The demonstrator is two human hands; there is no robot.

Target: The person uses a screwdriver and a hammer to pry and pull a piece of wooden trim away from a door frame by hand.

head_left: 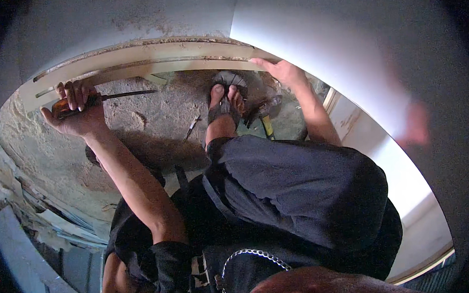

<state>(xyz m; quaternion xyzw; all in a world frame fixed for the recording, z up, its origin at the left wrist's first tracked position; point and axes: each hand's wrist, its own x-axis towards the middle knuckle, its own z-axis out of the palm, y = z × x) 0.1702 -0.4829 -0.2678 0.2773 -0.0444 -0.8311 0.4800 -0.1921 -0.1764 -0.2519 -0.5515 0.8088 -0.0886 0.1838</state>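
Note:
My left hand [89, 119] is closed around the amber handle [61, 108] of what looks like a screwdriver, with its long dark shaft pointing right. That hand is by the left end of a long pale board [149, 71] with two lengthwise grooves, which curves across the far side. At the board's right end, my right hand [290, 74] grips its edge, the thumb lying along the top; the other fingers are mostly hidden. Sawdust lies in and along the grooves.
My sandalled foot [222, 101] is planted below the board. On the dusty floor lie a thin pen-like tool [192, 127] and a yellow-handled tool [267, 127]. A large white panel [314, 39] rises at the right. Broken strips [62, 224] are heaped at the lower left.

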